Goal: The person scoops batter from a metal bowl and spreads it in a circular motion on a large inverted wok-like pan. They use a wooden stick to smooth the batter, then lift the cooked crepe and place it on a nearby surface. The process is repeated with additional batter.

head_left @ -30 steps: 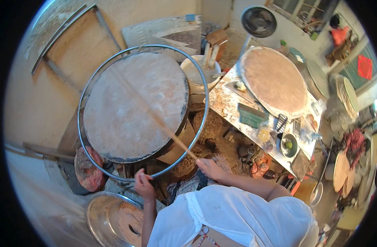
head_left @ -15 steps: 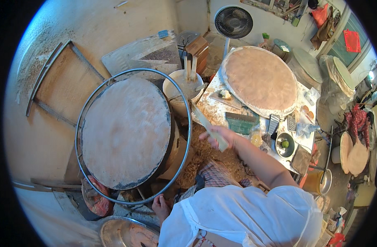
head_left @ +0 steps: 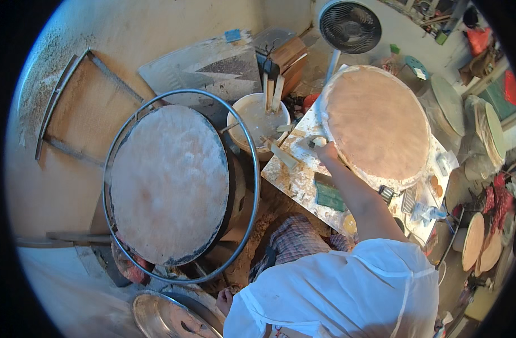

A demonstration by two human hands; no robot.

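Note:
My right hand reaches across the white, spattered work table. Its fingers close at a small greyish item with a whitish lump, mostly hidden by the hand. Beside it lies a large tan disc with a pale rim. A pale flat scraper rests at the table's left edge, next to the bucket. Down by my body, my left hand has curled fingers; what they hold, if anything, is hidden. It is nearest a metal basin and the metal ring around a round chalky-topped stand.
A white bucket with wooden sticks stands between stand and table. A fan is behind. On the table are a green scraper blade and graters. A curved metal frame leans at left. Plastic-wrapped round items stand right.
My right hand has put the pale scraper down at the table's edge and moved up and right to the whitish lump. My left hand has drawn back from the ring. The view has shifted.

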